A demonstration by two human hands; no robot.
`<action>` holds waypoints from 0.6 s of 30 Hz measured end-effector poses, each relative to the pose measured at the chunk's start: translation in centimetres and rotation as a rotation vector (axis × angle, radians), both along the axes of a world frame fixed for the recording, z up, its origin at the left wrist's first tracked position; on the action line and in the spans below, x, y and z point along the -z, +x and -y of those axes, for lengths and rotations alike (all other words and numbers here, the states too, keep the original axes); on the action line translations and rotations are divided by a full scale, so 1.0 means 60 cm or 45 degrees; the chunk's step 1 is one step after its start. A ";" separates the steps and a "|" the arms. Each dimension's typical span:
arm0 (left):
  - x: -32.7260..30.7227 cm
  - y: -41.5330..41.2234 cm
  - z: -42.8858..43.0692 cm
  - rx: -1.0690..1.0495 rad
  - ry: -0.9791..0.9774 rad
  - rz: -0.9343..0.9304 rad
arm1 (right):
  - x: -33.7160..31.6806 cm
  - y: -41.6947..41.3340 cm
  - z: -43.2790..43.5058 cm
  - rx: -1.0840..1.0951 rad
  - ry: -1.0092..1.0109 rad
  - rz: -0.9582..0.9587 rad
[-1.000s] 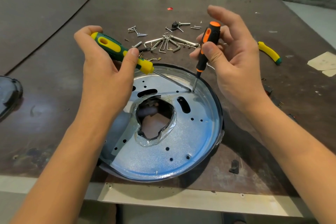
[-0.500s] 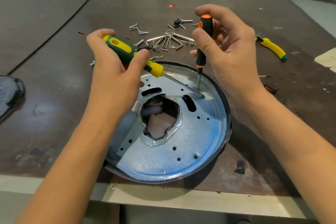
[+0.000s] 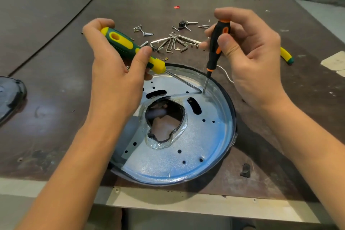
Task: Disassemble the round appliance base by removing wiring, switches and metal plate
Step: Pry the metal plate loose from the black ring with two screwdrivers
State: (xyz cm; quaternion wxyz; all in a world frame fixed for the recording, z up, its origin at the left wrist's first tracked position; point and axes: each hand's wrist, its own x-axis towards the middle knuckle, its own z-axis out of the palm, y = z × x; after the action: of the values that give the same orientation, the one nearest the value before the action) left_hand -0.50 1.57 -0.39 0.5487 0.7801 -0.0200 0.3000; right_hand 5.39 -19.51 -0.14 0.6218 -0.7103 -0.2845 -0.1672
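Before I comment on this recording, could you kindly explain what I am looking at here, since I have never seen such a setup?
There is no machine here: a person works with bare hands, and every picture comes from one camera worn on their head, looking down at a brown table. The left hand grips a green-and-yellow screwdriver. The right hand holds a slimmer black-and-orange screwdriver nearly upright. Both tips meet at the far edge of the shiny metal plate, which sits in the round black-rimmed base. Behind it lie loose screws and hex keys. A yellow-handled tool lies to the right, and a dark part at the left edge.
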 end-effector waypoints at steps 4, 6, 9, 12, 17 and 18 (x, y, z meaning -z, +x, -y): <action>-0.002 -0.003 0.002 -0.001 0.015 0.012 | 0.003 0.004 0.017 0.011 0.017 -0.064; -0.003 -0.003 0.001 0.031 -0.008 -0.012 | 0.001 0.007 0.020 0.080 0.034 -0.044; -0.004 -0.002 0.000 0.051 -0.035 -0.026 | -0.002 0.014 0.021 0.157 0.033 0.035; -0.003 0.000 -0.001 0.015 -0.021 -0.028 | 0.001 0.018 0.023 0.069 0.071 0.009; -0.002 0.001 -0.002 -0.013 -0.024 -0.017 | -0.004 0.023 0.035 -0.005 0.088 -0.109; -0.002 0.000 -0.002 -0.005 -0.035 -0.021 | -0.003 0.023 0.035 0.007 0.074 -0.107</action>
State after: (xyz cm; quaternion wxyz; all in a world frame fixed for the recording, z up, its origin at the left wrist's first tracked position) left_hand -0.47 1.67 -0.25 0.5587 0.7751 -0.0097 0.2949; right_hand 6.74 -21.62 0.06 0.6530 -0.6991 -0.2511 -0.1474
